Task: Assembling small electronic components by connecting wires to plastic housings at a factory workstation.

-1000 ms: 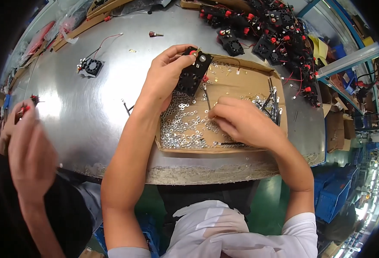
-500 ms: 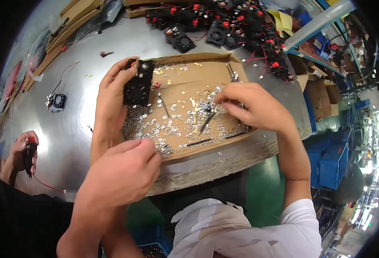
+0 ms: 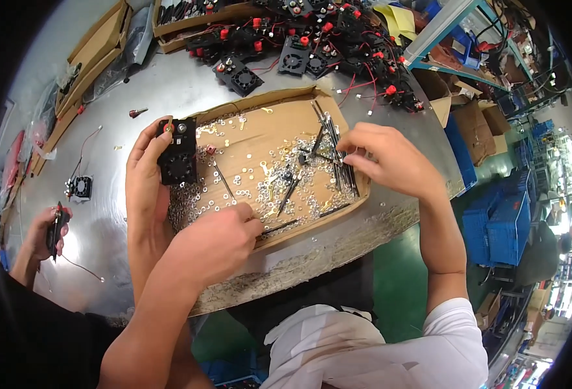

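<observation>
My left hand (image 3: pixel 144 170) grips a black fan panel (image 3: pixel 177 150) at its left edge, over the left end of a shallow cardboard tray (image 3: pixel 260 102). A red post and a silver post show at the panel's top, with a fan grille below. My right hand (image 3: pixel 389 161) is at the tray's right end, thumb and fingertips closed beside a bundle of thin dark rods (image 3: pixel 345 175). What those fingertips hold, if anything, is too small to make out. Loose nuts and washers (image 3: pixel 250 188) and brass-coloured ring terminals (image 3: pixel 264 170) lie scattered in the tray.
A co-worker's right hand (image 3: pixel 224 240) reaches across my left forearm into the tray's front edge. Their left hand (image 3: pixel 39 236) holds a black part with a wire. Wired fan panels (image 3: pixel 240 76) pile up behind the tray. A small fan (image 3: pixel 80 188) lies left; blue crates (image 3: pixel 506 227) stand right.
The view has shifted. My right hand has drawn toward the tray's right side, where the bundle of rods now shows. The co-worker's right hand has moved rightward along the front edge.
</observation>
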The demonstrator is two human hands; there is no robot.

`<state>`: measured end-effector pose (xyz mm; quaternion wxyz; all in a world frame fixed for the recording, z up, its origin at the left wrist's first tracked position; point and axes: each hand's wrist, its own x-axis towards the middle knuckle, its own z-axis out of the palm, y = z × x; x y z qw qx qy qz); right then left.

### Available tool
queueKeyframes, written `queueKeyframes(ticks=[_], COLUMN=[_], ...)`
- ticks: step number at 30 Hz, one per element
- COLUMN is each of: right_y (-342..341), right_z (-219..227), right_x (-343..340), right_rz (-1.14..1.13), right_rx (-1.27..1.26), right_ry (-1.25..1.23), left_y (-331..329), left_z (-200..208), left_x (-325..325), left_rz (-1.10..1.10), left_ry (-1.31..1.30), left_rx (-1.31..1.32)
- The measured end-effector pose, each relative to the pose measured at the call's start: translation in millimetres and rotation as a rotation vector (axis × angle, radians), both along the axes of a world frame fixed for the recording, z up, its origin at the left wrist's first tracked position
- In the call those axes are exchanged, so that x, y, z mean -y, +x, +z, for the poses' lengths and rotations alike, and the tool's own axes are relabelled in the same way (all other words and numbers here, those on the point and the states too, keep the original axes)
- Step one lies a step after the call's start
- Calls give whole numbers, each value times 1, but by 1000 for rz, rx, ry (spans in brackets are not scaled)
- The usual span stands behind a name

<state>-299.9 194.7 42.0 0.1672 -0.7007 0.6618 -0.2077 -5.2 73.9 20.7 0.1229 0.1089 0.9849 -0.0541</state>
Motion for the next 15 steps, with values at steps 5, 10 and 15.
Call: queueKeyframes(ticks=[5,10,15], right_y=[9,10,19], right_z=[-7,-12,-5], right_x=[9,19,30], right_rz=[60,40,49], right_rx=[-13,77,73], right_ry=[-42,-21,-17], left_y=[19,32,58], left_z=[-33,-32,-21], left_x=[93,105,115], left_rz=[940,857,891], left_ry=[2053,2267,2156], left_rx=[-1210,-1441,-1490])
